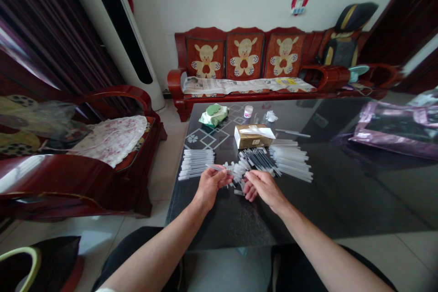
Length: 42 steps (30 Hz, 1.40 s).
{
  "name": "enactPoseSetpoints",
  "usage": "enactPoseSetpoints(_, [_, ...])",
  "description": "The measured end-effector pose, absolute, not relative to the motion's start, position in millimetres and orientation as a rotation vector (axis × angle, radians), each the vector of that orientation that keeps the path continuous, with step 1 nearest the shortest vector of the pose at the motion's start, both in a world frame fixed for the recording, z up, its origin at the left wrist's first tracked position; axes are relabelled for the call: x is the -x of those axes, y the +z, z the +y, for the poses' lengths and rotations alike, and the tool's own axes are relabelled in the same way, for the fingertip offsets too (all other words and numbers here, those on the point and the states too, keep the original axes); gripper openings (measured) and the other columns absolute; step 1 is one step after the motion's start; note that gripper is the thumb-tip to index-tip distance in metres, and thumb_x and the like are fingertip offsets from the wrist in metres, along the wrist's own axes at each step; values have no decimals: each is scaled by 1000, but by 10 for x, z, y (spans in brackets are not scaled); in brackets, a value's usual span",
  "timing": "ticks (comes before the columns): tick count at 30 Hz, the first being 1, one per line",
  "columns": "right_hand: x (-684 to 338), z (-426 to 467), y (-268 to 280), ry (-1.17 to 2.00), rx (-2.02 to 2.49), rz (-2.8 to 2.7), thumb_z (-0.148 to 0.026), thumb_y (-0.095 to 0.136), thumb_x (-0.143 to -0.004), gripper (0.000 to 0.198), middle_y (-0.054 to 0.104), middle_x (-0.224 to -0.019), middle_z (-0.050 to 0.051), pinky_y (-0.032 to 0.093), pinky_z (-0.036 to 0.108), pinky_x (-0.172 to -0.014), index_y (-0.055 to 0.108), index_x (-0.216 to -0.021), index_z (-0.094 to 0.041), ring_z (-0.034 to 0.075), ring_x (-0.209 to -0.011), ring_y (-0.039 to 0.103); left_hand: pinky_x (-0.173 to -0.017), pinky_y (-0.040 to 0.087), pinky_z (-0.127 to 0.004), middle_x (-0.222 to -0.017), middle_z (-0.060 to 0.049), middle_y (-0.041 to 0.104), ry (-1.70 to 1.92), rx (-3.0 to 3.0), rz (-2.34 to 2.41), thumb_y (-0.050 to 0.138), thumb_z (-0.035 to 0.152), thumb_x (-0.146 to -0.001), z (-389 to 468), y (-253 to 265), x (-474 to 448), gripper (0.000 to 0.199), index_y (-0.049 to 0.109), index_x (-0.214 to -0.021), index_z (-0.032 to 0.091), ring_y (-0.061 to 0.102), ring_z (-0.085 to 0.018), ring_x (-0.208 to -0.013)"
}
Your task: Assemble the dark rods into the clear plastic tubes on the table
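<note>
My left hand [209, 187] is closed in a pinch on a slim, whitish pen barrel [214, 167], which lies roughly level and points left. My right hand [263, 188] is beside it, thumb and fingers together; whatever it may hold is hidden. Between and just beyond the hands lies a heap of small whitish pen caps [241, 166]. A row of whitish pens [196, 162] lies left of the heap. Dark, thin pen refills [262, 160] lie behind my right hand. Translucent pen barrels [290, 159] are stacked side by side to their right.
On the dark glossy table [328, 200] stand a gold tissue box [251, 138], a green wipes pack [214, 116] and a small white jar [248, 111]. A crumpled tissue [271, 116] lies at the back. A purple-edged clear bag [397, 130] occupies the right.
</note>
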State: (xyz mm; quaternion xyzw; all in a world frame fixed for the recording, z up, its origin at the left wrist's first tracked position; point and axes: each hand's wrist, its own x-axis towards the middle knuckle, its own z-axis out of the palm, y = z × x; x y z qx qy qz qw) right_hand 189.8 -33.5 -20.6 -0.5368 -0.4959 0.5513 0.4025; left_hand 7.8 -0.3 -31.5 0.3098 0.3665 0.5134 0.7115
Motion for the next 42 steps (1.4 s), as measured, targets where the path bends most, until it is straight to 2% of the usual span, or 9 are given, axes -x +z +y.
enactPoseSetpoints(4, [-1920, -333, -217, 1356, 1315, -1276, -46, 64, -77, 34, 65, -61, 0, 50, 24, -43, 56, -89, -15, 14, -48, 63, -67, 56, -27, -74, -4, 69, 1144, -685, 807, 81, 28, -64, -14, -299, -83, 32, 60, -84, 13, 69, -17, -70])
enactPoseSetpoints(10, [-1922, -327, -250, 1406, 1359, -1280, -54, 48, -86, 41, 63, -57, 1, 47, 22, -38, 56, -83, -14, 14, -43, 61, -68, 55, -27, -74, -4, 69, 1146, -698, 794, 80, 27, -65, -20, -285, -85, 31, 59, -84, 13, 69, -17, -70])
enactPoseSetpoints(15, [-1917, -324, -250, 1374, 1300, -1288, -47, 62, -78, 35, 65, -61, 0, 49, 24, -42, 55, -90, -15, 15, -47, 63, -67, 56, -28, -73, -3, 69, 1153, -701, 795, 80, 27, -66, -21, -302, -77, 31, 59, -84, 13, 69, -18, -69])
enactPoseSetpoints(20, [-1890, -328, -220, 1463, 1361, -1256, -55, 48, -85, 42, 64, -56, 2, 46, 24, -38, 55, -82, -14, 15, -42, 61, -67, 56, -28, -74, -4, 69, 1152, -705, 790, 80, 27, -65, -11, -298, -77, 32, 60, -84, 13, 69, -17, -70])
enactPoseSetpoints(25, [-1922, -321, -237, 1384, 1284, -1263, -47, 64, -77, 36, 65, -61, 0, 50, 24, -43, 55, -91, -15, 15, -48, 64, -68, 56, -29, -74, -4, 69, 1152, -705, 797, 80, 27, -65, 3, -298, -79, 31, 59, -84, 13, 69, -18, -69])
enactPoseSetpoints(30, [-1906, -327, -207, 1427, 1347, -1265, -54, 48, -86, 41, 63, -56, 2, 46, 23, -38, 56, -81, -14, 14, -42, 61, -68, 56, -28, -75, -4, 69, 1148, -710, 792, 81, 28, -64, -7, -301, -80, 33, 60, -85, 13, 69, -18, -71])
enactPoseSetpoints(35, [-1907, -334, -171, 1362, 1311, -1288, -45, 65, -76, 33, 64, -59, -1, 49, 24, -42, 55, -87, -15, 14, -45, 62, -68, 56, -28, -75, -5, 69, 1144, -705, 809, 81, 28, -64, -14, -303, -87, 33, 60, -84, 13, 69, -18, -70])
enactPoseSetpoints(39, [-1911, -333, -189, 1401, 1359, -1290, -52, 52, -84, 39, 63, -56, 2, 45, 22, -37, 56, -79, -14, 14, -42, 60, -67, 56, -28, -74, -4, 69, 1145, -703, 802, 81, 27, -64, -7, -306, -90, 32, 60, -85, 13, 69, -18, -70])
enactPoseSetpoints(42, [-1922, -324, -225, 1387, 1351, -1289, -51, 54, -83, 38, 64, -57, 1, 46, 22, -38, 57, -87, -13, 14, -42, 61, -67, 56, -28, -75, -5, 69, 1146, -709, 795, 81, 28, -64, -2, -313, -94, 32, 60, -84, 13, 69, -18, -70])
